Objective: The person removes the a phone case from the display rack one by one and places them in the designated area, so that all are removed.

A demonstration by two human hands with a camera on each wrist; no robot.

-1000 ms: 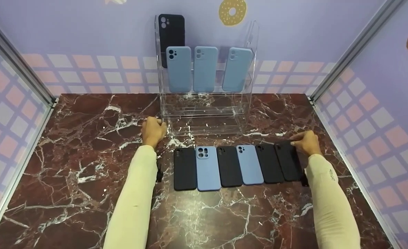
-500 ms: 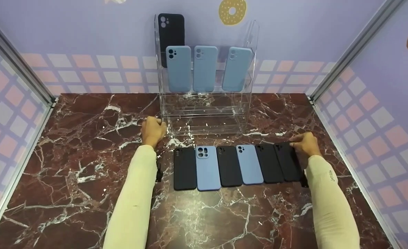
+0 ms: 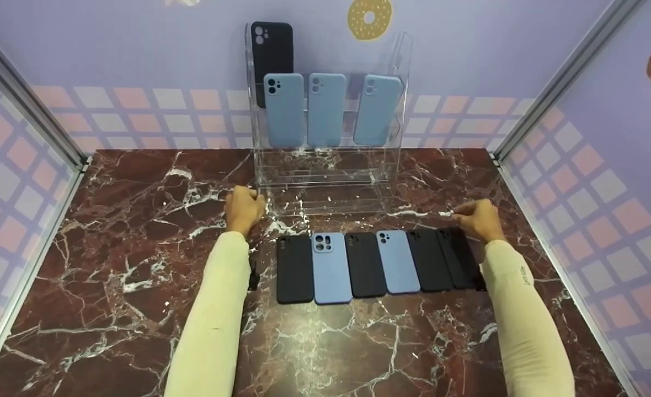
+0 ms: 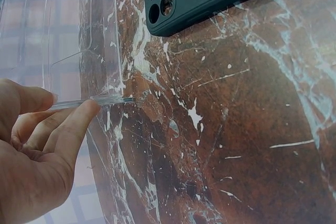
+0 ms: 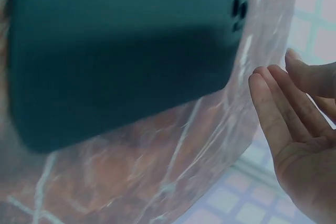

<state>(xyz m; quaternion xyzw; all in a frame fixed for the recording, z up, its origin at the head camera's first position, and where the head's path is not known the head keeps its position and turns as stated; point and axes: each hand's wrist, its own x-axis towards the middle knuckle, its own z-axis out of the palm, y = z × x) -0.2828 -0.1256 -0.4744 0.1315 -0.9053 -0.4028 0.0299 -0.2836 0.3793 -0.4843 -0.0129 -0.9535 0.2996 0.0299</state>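
My left hand (image 3: 245, 210) pinches the side edge of a clear acrylic display stand (image 4: 113, 99) between thumb and fingers. Just beyond the far end of the rightmost black phone case (image 3: 459, 259), my right hand (image 3: 480, 219) is apart from it, with nothing between thumb and fingers. In the right wrist view those fingers (image 5: 268, 95) are nearly straight. That case ends a row with a black case (image 3: 295, 270), a blue case with a large camera frame (image 3: 332, 275), another black case (image 3: 366, 267), another blue case (image 3: 400, 264) and one more black case (image 3: 430, 262).
On the stand lean three light blue cases, left (image 3: 285, 113), middle (image 3: 326, 113) and right (image 3: 378, 113). A black case (image 3: 274, 49) stands on the level behind. The reddish marble table (image 3: 138, 331) meets patterned walls (image 3: 154, 55) on its back and sides.
My right hand has let go of the top of the rightmost black case and moved slightly away toward the back. That case now lies in the row. The left hand stays at the stand.
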